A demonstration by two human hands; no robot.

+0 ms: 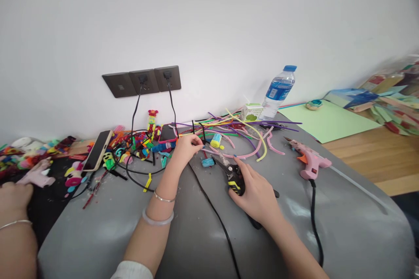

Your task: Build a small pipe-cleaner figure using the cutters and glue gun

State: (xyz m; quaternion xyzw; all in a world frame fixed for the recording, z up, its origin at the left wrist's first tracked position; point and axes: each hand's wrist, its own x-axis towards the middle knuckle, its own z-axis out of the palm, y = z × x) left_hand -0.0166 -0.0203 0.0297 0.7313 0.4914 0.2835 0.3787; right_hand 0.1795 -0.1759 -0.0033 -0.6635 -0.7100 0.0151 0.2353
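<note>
From afar I saw black-and-yellow cutters (233, 174) — a pink pipe cleaner (250, 154), a pink glue gun (313, 164), pale green paper (337, 124), a grey tabletop (288, 213).

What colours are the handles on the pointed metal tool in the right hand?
The black handles have bright yellow patches, seen best in the head view.

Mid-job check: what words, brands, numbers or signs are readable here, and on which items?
None can be read with certainty.
Blue bottle label: white print, too small and blurred.
White-and-green carton: print, too small to read.
Pliers in the right hand: no lettering I can make out.
</note>
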